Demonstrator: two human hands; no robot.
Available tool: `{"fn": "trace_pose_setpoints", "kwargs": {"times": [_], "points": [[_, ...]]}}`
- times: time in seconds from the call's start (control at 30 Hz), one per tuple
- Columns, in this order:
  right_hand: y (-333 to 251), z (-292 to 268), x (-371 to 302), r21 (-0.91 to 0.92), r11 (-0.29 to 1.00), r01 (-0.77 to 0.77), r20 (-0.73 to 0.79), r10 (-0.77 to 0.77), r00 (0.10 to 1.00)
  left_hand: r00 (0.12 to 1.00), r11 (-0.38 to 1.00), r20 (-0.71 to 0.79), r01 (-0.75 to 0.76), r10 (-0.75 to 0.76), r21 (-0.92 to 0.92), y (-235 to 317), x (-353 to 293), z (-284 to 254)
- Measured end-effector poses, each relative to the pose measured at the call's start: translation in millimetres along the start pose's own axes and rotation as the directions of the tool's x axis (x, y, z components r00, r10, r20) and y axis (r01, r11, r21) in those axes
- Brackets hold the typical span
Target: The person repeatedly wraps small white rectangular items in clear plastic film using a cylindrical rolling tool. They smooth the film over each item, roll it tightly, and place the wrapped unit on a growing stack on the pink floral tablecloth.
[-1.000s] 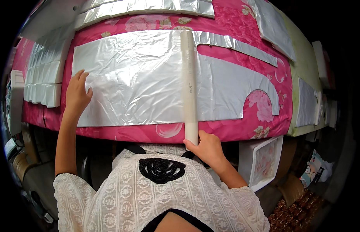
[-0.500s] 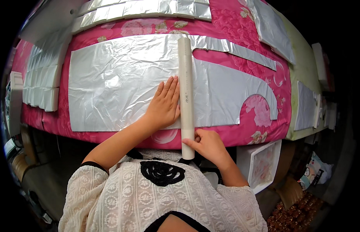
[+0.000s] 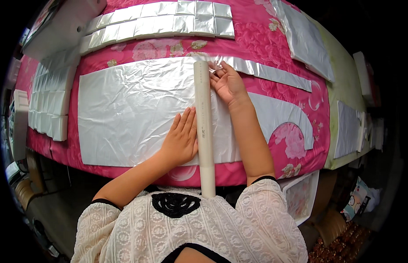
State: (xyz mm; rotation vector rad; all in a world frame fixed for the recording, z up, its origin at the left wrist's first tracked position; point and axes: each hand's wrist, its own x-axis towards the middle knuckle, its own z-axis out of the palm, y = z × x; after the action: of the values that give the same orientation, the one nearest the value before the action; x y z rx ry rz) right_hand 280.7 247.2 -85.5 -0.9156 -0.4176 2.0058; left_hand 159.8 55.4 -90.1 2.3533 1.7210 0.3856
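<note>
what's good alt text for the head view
A left hand rests on a wrinkled, foil-like silver sheet beside a long white cylindrical tube, the right hand near its far end. Silver-white packets lie in rows on pink floral cloth.

**Silver and cream set against floral pink**

The cloth (image 3: 250, 41) is coloured hot pink and is patterned with paler roses, greenish-beige leaves and whitish bubble outlines. A shiny silver-white is shown by the wrinkled sheet (image 3: 129, 105). The tube (image 3: 204, 105) is tinted cream, flecked with small dark marks. The white shirt (image 3: 138, 232) is worked in rings and stripes, trimmed in black. The tabletop edge (image 3: 344, 90) is covered in pale green.
</note>
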Motion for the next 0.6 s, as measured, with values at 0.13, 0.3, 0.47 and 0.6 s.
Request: {"fn": "trace_pose_setpoints", "kwargs": {"times": [0.13, 0.3, 0.47, 0.6], "points": [[-53.7, -45.7, 26.5, 0.233, 0.931, 0.28, -0.042, -0.279, 0.96, 1.0, 1.0, 0.027, 0.002, -0.002, 0.004, -0.5, 0.5, 2.7], [-163.0, -112.5, 6.9, 0.268, 0.827, 0.494, -0.224, -0.446, 0.867, 1.0, 1.0, 0.014, -0.009, 0.009, -0.016, 0.7, 0.7, -0.2], [-192.4, -74.7, -43.1, 0.114, 0.746, 0.656, -0.095, -0.649, 0.755, 1.0, 1.0, -0.003, -0.003, 0.003, -0.017, 0.0, -1.4, 0.5], [-107.4, 42.9, -85.6, -0.141, 0.695, 0.705, 0.279, -0.655, 0.702, 1.0, 1.0, -0.019, 0.001, -0.002, -0.019, -2.1, -1.0, 3.6]]}}
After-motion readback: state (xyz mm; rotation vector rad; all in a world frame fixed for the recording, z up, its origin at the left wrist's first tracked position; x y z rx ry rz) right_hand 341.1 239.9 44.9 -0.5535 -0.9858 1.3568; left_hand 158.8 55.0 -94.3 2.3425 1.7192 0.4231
